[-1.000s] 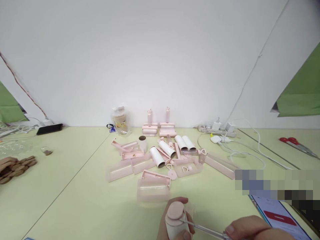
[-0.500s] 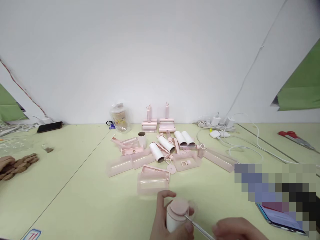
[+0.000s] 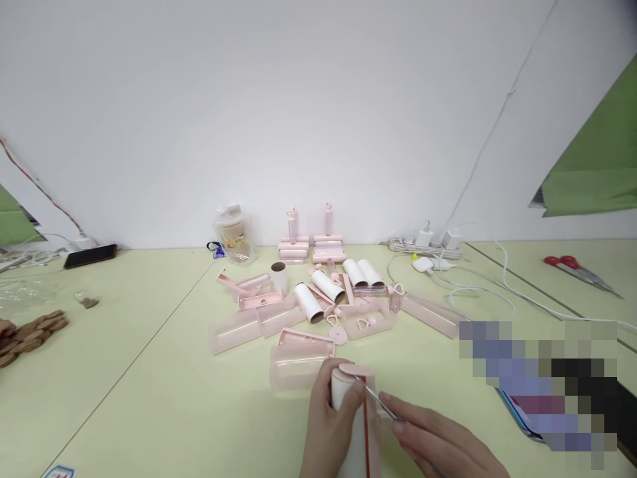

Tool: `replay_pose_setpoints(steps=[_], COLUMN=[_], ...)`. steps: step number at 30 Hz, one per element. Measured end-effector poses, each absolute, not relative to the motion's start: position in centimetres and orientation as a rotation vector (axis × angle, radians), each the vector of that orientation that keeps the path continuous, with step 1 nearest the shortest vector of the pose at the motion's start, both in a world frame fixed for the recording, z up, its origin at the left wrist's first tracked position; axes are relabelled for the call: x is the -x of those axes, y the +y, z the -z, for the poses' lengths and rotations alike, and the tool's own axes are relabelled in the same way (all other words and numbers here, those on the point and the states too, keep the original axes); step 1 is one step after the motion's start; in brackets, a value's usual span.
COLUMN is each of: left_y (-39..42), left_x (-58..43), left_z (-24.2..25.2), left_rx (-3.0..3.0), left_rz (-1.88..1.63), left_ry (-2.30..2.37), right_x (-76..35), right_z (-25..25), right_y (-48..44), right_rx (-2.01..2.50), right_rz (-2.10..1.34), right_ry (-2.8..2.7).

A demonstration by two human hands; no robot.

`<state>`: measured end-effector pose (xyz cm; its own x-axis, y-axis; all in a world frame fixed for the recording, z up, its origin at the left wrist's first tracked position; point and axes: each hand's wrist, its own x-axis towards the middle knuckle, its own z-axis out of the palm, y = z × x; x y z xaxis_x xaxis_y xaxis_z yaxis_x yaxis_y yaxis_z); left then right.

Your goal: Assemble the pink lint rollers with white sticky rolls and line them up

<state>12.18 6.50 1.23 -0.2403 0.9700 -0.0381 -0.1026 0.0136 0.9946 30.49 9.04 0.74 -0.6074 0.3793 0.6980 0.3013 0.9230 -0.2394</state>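
Observation:
My left hand [image 3: 323, 421] is wrapped round a white roll [image 3: 354, 441] standing upright at the front of the table, with a pink plastic piece [image 3: 359, 369] tilted at its top and running down its right side. My right hand [image 3: 432, 428] pinches a slim metal tool [image 3: 381, 401], whose tip meets the pink piece by my left thumb. Whether the tool is tweezers or a screwdriver I cannot tell. Just beyond my hands lies a clear pink cover [image 3: 298, 368], beside a long pink tray-like part [image 3: 306, 338].
Behind are white paper rolls [image 3: 308, 302], pink covers [image 3: 236, 328] and heart-shaped rings [image 3: 363, 324]. Pink assembled pieces [image 3: 328, 247] stand by the wall near a bagged cup [image 3: 235, 236]. Right: cables [image 3: 462, 289], scissors [image 3: 580, 271], a phone [image 3: 520, 415]. Left: brown discs [image 3: 32, 335] by another person's hand [image 3: 6, 327].
The roll now shows its length, with the pink piece tilted along its right side. My right hand has come up and left, closer to the roll. The view has shifted slightly.

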Motion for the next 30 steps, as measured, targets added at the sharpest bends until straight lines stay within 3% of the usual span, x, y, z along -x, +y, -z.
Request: replay_pose_setpoints(steps=[12, 30], left_y=[17.7, 19.9], left_x=[-10.9, -8.1], left_z=[-6.3, -7.4], left_rx=[-1.052, -0.912], left_rz=[-1.495, -1.645], left_ry=[1.259, 1.398], right_x=[-26.2, -21.6], right_z=[-4.3, -4.5], right_y=[17.6, 22.8], right_rx=[0.597, 1.178], right_rz=[-0.017, 0.253], right_ry=[-1.915, -2.046])
